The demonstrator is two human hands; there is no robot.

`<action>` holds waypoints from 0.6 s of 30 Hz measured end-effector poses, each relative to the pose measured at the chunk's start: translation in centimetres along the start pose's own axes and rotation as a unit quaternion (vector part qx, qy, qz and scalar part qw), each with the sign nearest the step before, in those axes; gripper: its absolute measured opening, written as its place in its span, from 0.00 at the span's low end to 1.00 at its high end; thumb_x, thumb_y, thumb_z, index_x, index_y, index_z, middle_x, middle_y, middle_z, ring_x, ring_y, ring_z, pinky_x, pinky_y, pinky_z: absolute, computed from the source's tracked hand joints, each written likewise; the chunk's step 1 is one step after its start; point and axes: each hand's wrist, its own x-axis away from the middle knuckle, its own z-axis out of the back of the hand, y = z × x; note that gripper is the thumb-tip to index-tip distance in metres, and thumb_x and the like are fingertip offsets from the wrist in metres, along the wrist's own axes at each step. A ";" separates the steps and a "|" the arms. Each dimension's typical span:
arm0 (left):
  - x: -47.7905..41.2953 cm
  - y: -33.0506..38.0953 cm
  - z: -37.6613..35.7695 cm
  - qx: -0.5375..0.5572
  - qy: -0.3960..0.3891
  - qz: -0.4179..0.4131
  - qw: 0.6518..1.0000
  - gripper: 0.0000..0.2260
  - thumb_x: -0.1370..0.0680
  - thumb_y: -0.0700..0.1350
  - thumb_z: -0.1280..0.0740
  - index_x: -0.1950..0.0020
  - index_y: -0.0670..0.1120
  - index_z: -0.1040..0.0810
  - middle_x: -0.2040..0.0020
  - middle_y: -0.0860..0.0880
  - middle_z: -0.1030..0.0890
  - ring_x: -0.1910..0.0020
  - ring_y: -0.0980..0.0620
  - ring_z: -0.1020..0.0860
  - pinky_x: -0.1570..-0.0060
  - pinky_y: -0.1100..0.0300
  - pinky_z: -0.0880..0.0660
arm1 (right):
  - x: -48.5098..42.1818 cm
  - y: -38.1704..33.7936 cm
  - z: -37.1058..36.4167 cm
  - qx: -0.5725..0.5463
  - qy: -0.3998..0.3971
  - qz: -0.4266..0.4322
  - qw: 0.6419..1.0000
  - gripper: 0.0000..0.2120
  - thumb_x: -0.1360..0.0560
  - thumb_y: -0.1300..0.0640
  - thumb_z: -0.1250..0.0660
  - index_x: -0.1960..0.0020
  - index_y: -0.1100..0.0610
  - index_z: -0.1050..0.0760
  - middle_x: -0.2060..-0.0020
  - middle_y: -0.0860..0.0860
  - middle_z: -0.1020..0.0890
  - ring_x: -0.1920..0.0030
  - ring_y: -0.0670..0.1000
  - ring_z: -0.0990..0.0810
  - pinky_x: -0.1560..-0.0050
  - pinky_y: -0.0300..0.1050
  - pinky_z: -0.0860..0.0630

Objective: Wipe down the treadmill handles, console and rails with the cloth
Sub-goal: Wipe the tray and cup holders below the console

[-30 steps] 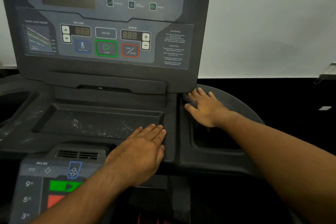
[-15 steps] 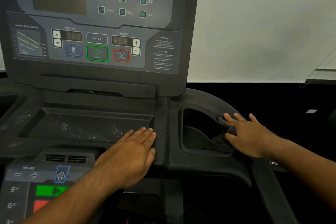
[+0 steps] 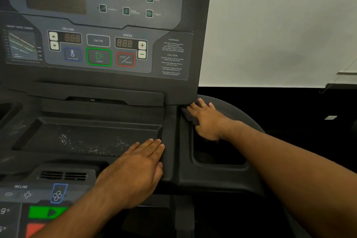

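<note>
A single head-worn camera looks forward and down, close over the treadmill console point(image 3: 100, 48).

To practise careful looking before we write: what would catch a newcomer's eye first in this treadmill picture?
The green-ringed START button stands out on the grey console, upper left. Below it, the left hand lies flat on the front right corner of the speckled tray. The right hand presses a dark cloth into the ledge under the console's lower right corner.
</note>
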 end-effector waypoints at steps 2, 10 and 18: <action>0.0 -0.1 0.0 0.008 0.001 -0.005 1.000 0.34 0.25 0.62 0.66 0.20 0.53 0.56 0.19 0.56 0.56 0.29 0.66 0.63 0.29 0.64 0.65 | 0.5 0.7 0.5 0.032 -0.014 0.011 0.999 0.34 0.21 0.57 0.45 0.20 0.52 0.57 0.20 0.50 0.58 0.22 0.56 0.61 0.25 0.59 0.62; 0.2 -0.3 0.1 0.022 0.000 -0.003 1.000 0.26 0.16 0.54 0.53 0.19 0.52 0.56 0.20 0.56 0.57 0.24 0.62 0.60 0.26 0.62 0.63 | 5.8 2.6 -0.8 0.077 -0.002 -0.141 0.987 0.32 0.20 0.52 0.46 0.20 0.54 0.55 0.20 0.51 0.55 0.21 0.55 0.58 0.25 0.63 0.63; 0.1 -0.4 -0.1 0.024 0.004 -0.007 1.000 0.26 0.16 0.54 0.53 0.19 0.51 0.54 0.19 0.55 0.55 0.22 0.60 0.58 0.24 0.60 0.60 | 12.1 2.3 -2.4 0.019 0.011 -0.217 0.976 0.29 0.19 0.51 0.46 0.21 0.54 0.50 0.20 0.51 0.49 0.21 0.53 0.55 0.23 0.59 0.58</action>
